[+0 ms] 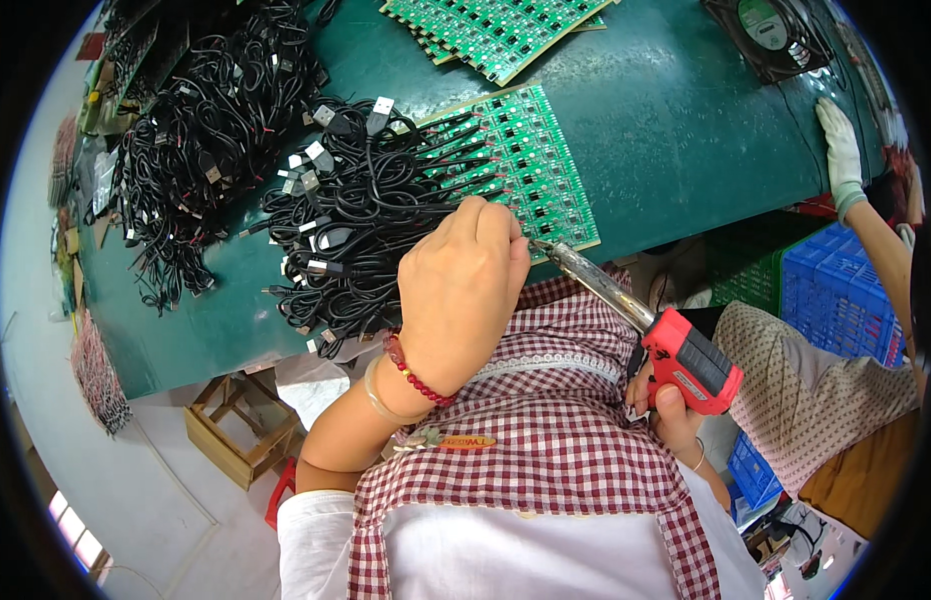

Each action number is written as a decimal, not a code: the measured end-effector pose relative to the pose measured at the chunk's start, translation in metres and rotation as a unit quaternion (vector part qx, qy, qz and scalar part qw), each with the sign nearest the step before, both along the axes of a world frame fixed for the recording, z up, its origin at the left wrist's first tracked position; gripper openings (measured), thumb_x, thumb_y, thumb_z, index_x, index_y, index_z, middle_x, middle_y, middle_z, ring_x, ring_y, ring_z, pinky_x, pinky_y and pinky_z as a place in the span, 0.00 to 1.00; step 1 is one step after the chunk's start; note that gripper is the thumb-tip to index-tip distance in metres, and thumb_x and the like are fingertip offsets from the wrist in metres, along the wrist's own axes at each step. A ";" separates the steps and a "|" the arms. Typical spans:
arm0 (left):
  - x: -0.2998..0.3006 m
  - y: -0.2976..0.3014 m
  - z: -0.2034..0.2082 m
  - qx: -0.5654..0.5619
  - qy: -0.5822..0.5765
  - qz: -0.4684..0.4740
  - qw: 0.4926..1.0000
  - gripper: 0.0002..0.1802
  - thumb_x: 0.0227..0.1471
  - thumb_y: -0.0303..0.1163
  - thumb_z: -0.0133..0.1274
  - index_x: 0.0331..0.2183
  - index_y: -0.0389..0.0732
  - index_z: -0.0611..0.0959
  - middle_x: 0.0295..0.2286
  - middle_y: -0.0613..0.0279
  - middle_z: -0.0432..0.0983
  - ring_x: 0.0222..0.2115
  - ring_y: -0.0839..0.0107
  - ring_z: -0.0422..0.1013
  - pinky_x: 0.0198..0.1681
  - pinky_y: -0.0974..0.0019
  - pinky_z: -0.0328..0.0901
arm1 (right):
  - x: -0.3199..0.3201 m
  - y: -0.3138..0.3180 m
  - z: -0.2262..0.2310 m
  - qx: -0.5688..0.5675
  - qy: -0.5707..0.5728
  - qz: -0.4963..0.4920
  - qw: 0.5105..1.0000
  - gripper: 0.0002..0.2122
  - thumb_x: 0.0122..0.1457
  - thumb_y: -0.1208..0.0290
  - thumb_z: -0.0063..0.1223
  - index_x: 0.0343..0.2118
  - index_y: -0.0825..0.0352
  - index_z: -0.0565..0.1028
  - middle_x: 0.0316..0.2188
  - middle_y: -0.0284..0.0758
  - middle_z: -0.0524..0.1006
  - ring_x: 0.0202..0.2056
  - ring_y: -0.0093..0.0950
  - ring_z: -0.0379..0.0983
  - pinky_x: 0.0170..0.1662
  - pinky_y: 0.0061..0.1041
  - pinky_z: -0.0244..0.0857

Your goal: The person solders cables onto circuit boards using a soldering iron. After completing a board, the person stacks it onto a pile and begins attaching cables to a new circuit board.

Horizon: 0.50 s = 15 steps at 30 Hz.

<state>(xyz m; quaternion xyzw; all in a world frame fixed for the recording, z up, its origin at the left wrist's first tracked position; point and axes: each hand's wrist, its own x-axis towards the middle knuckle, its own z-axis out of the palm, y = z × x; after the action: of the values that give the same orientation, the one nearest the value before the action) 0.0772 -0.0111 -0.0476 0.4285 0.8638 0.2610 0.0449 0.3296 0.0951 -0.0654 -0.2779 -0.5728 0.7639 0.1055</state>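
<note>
My left hand [464, 285] is closed in a pinch at the near edge of a green circuit board panel [546, 160]. Its fingers hide whatever they hold; black cables run up to and under the hand. A soldering iron [611, 290] with a red and black pistol grip is in my right hand [678, 420], fingers wrapped round the handle. Its tip meets the panel's near edge, right beside my left fingertips. Black USB cables [336, 220] lie heaped to the left, several with thin red wire ends reaching onto the panel.
Another large pile of black cables [216, 120] covers the table's left side. More green panels [501, 35] are stacked at the back. A black fan [771, 35] stands at the far right, near a co-worker's gloved hand [839, 145]. Blue crates [841, 290] sit below the right edge.
</note>
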 end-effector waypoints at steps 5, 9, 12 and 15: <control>0.001 0.000 -0.001 0.002 0.002 -0.004 1.000 0.09 0.41 0.25 0.57 0.24 0.40 0.72 0.23 0.61 0.69 0.23 0.64 0.70 0.24 0.63 0.65 | 0.002 -0.002 0.004 0.002 -0.009 -0.024 1.000 0.22 0.60 0.58 0.48 0.46 0.75 0.66 0.22 0.35 0.69 0.22 0.21 0.64 0.27 0.21 0.62; 0.001 0.001 0.000 0.007 0.005 -0.003 1.000 0.09 0.41 0.25 0.57 0.24 0.40 0.72 0.23 0.62 0.69 0.22 0.64 0.70 0.23 0.64 0.64 | 0.001 0.000 0.004 -0.012 0.018 -0.028 0.999 0.22 0.60 0.59 0.47 0.48 0.75 0.65 0.23 0.35 0.69 0.22 0.22 0.64 0.28 0.22 0.62; 0.001 0.002 -0.002 0.014 0.009 0.000 1.000 0.08 0.41 0.24 0.57 0.24 0.40 0.72 0.22 0.63 0.70 0.21 0.63 0.70 0.21 0.63 0.63 | 0.000 0.001 0.002 -0.008 0.027 -0.029 0.999 0.22 0.60 0.60 0.47 0.48 0.75 0.65 0.22 0.36 0.69 0.22 0.22 0.64 0.28 0.22 0.62; 0.001 0.003 -0.003 0.012 0.013 0.002 1.000 0.08 0.41 0.24 0.57 0.24 0.40 0.72 0.22 0.62 0.70 0.21 0.63 0.70 0.21 0.63 0.63 | 0.002 0.003 0.000 0.000 0.017 -0.015 1.000 0.22 0.60 0.59 0.48 0.47 0.75 0.65 0.22 0.35 0.69 0.22 0.22 0.64 0.28 0.23 0.63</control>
<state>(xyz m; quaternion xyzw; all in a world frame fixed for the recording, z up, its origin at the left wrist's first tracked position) 0.0781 -0.0077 -0.0502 0.4302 0.8623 0.2655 0.0281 0.3320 0.0978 -0.0658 -0.2739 -0.5665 0.7668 0.1265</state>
